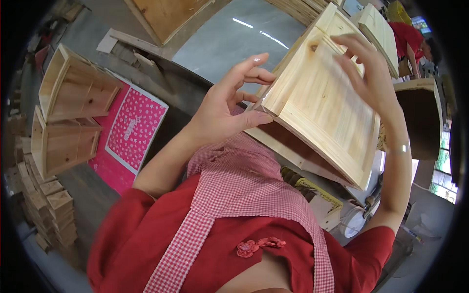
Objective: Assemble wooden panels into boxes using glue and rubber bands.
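A pale wooden box (325, 107) stands tilted in front of me, its framed panel facing up and its open side toward my body, dark inside. At its near left corner is my left hand (232, 100), the thumb on the edge and the lower fingers curled against the side, while the index finger sticks up. Over the far right part of the panel hovers my right hand (364, 73), fingers apart and slightly bent, a little blurred. It holds nothing that I can see; whether its fingertips touch the wood I cannot tell.
On the left, two wooden boxes (73, 88) stand by a pink patterned sheet (134, 127), above stacked wood blocks (58, 205). A grey worktop (220, 39) lies ahead. At right are a brown carton (420, 117), a white bucket (352, 222) and a person in red (406, 39).
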`<action>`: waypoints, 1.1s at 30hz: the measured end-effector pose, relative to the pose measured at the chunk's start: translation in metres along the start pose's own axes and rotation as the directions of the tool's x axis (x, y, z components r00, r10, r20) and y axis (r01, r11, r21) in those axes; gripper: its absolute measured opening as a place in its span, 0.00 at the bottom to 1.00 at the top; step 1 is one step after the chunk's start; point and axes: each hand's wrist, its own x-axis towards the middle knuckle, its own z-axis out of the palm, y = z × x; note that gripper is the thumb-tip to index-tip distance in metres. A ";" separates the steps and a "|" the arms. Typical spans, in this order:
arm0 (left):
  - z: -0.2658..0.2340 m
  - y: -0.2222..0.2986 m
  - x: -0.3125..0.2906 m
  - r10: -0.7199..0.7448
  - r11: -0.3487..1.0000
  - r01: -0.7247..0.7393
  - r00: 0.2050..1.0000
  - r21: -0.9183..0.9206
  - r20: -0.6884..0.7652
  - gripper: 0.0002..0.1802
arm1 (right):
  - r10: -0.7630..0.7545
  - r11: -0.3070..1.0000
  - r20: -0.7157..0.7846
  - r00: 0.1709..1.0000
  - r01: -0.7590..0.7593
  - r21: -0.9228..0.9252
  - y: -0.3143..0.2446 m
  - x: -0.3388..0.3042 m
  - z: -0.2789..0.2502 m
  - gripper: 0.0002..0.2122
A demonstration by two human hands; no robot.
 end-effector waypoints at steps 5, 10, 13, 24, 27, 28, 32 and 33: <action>0.000 0.001 0.001 -0.004 0.998 0.003 1.000 -0.065 -0.005 0.54 | -0.332 0.940 0.235 0.913 0.340 0.008 -0.094 -0.022 -0.012 0.31; 0.001 0.004 0.001 -0.020 0.995 0.017 0.999 -0.102 -0.028 0.55 | -0.371 0.926 0.196 0.908 0.347 0.149 -0.123 0.005 0.011 0.29; 0.002 0.005 -0.001 0.028 0.999 -0.030 0.998 -0.034 -0.057 0.56 | -0.445 0.895 0.232 0.865 0.421 0.146 -0.110 0.022 0.012 0.19; -0.034 -0.044 -0.063 -0.415 0.909 0.373 0.784 -0.184 -0.462 0.35 | 0.688 0.609 -0.481 0.544 -0.792 -0.025 0.105 -0.268 0.031 0.14; -0.036 -0.064 -0.098 -0.651 0.750 0.633 0.656 -0.191 -0.383 0.30 | 0.803 0.497 -0.291 0.520 -0.854 -0.155 0.117 -0.343 0.117 0.14; -0.032 -0.068 -0.108 -0.685 0.718 0.677 0.645 -0.162 -0.338 0.24 | 0.796 0.470 -0.325 0.510 -0.860 -0.198 0.120 -0.358 0.135 0.15; 0.000 -0.061 -0.112 -0.715 0.679 0.674 0.696 0.292 0.057 0.19 | 0.910 0.322 -0.269 0.316 -0.947 -0.022 0.117 -0.356 0.148 0.16; 0.010 -0.051 -0.107 -0.668 0.733 0.591 0.718 0.336 0.195 0.19 | 0.951 0.233 -0.197 0.240 -0.971 -0.054 0.111 -0.347 0.130 0.18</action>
